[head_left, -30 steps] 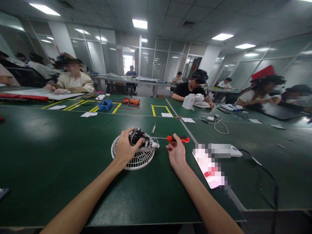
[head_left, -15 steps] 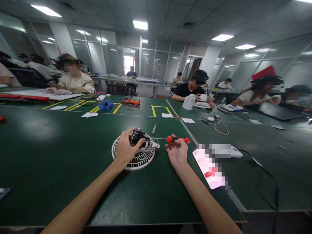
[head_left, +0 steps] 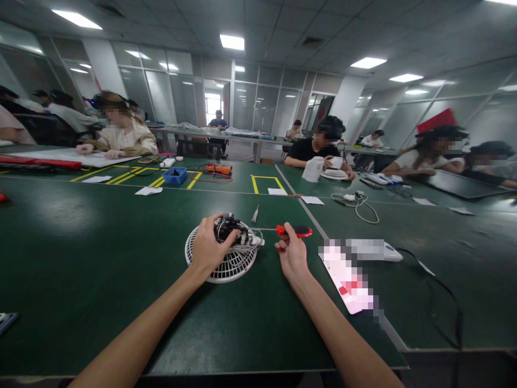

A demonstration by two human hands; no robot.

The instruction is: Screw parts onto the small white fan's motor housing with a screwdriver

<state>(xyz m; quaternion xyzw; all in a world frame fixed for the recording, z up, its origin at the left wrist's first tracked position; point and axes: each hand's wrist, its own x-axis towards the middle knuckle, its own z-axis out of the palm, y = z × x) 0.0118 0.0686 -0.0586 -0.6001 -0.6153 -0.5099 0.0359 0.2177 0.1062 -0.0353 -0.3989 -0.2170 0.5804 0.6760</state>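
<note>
My left hand point(head_left: 210, 242) is closed around a black fan motor point(head_left: 228, 226) with pale wires, which sits over a round white fan grille point(head_left: 234, 268) lying on the table. In my right hand point(head_left: 291, 250) is a red and black screwdriver point(head_left: 301, 231), held by its handle between thumb and fingers. Its shaft points left, level, at the motor assembly; whether the tip sits in a screw I cannot tell. Just beyond the grille lies a small clear-handled screwdriver point(head_left: 255, 214).
To the right lie a pink and white phone-like panel point(head_left: 343, 280), partly blurred, and a white device point(head_left: 390, 251) with a black cable. Farther back are a blue tray point(head_left: 175, 176), an orange meter point(head_left: 219, 168) and a coiled cord point(head_left: 363, 207). A co-worker point(head_left: 315, 151) sits opposite.
My right hand's fingers have shifted on the screwdriver handle, and the handle looks turned. My left hand, the motor and the grille have stayed put.
</note>
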